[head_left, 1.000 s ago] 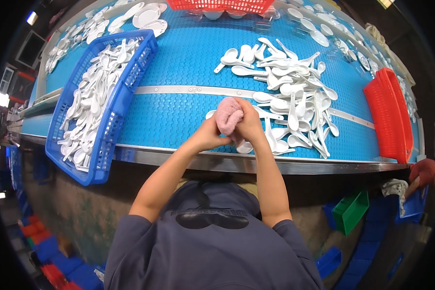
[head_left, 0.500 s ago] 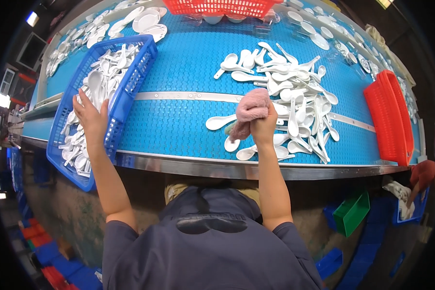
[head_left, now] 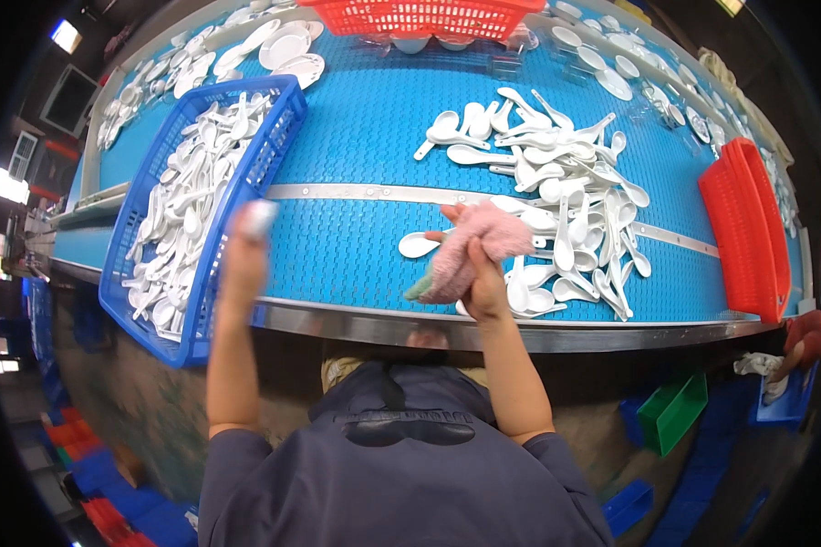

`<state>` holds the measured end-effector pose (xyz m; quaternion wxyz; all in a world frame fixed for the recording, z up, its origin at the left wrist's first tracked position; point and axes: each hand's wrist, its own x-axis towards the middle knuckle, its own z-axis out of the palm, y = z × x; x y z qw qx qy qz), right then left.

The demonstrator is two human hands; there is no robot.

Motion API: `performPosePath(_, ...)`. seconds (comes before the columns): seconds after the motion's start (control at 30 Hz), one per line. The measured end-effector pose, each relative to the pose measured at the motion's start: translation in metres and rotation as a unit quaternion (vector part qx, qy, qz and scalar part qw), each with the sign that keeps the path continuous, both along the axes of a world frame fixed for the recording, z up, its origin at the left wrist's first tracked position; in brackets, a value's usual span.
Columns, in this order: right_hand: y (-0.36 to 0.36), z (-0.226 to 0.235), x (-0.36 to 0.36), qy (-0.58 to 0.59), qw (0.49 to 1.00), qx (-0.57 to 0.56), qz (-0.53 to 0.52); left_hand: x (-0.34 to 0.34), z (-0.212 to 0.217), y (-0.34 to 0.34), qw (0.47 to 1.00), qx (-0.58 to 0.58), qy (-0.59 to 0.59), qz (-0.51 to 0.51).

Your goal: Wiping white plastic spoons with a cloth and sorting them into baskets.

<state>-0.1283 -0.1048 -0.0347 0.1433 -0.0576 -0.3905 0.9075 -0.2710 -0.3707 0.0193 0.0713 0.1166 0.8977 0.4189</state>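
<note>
Blurred by motion, my left hand (head_left: 244, 266) is closed around a white spoon (head_left: 261, 219), just off the right side of a blue plastic basket (head_left: 197, 342). Many white spoons (head_left: 192, 196) lie heaped in that basket. My right hand (head_left: 486, 290) grips a folded pink cloth (head_left: 485, 239) with a green corner, fingers partly hidden behind it. Beside the cloth, a loose pile of white spoons (head_left: 566, 223) is spread over the blue belt (head_left: 337, 251). One spoon (head_left: 418, 244) lies left of the cloth.
Far ahead, a red basket (head_left: 424, 16) stands at the belt's middle. Stacked red baskets (head_left: 746, 232) lean at the right. White plates (head_left: 285, 47) and other dishes line the far side. The belt's metal edge (head_left: 383, 330) runs before me; another person's arm (head_left: 798, 345) shows at far right.
My left hand has moved right out of the basket, taking the large spoon from the top of its heap. The cloth in my right hand has opened out and shifted slightly.
</note>
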Motion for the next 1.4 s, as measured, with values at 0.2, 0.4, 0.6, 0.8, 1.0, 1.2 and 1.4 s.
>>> performPosePath(0.2,0.024,-0.041,0.057,-0.099,0.863,0.472,-0.147,-0.09,-0.004,-0.053,0.884,-0.288,0.35,0.117)
performPosePath(0.4,0.012,-0.065,0.087,-0.036,0.692,0.686,-0.224,-0.083,-0.04,0.182,0.938,-0.169,0.142,-0.268)
performPosePath(0.6,0.014,-0.057,0.072,-0.069,0.702,0.66,-0.258,-0.093,-0.048,0.337,0.843,-0.352,0.12,-0.388)
performPosePath(0.8,0.018,-0.059,0.069,-0.058,0.73,0.627,-0.266,-0.116,-0.079,0.363,0.804,-0.388,0.035,-0.449)
performPosePath(1.0,0.026,-0.061,0.072,-0.065,0.74,0.618,-0.258,-0.036,-0.083,0.252,0.775,-0.373,0.111,-0.498)
performPosePath(1.2,0.03,-0.059,0.067,-0.057,0.752,0.613,-0.236,-0.024,-0.012,0.237,0.735,-0.404,0.072,-0.54)
performPosePath(1.4,0.031,-0.057,0.068,-0.074,0.751,0.615,-0.228,-0.105,-0.065,0.426,0.833,-0.144,0.189,-0.499)
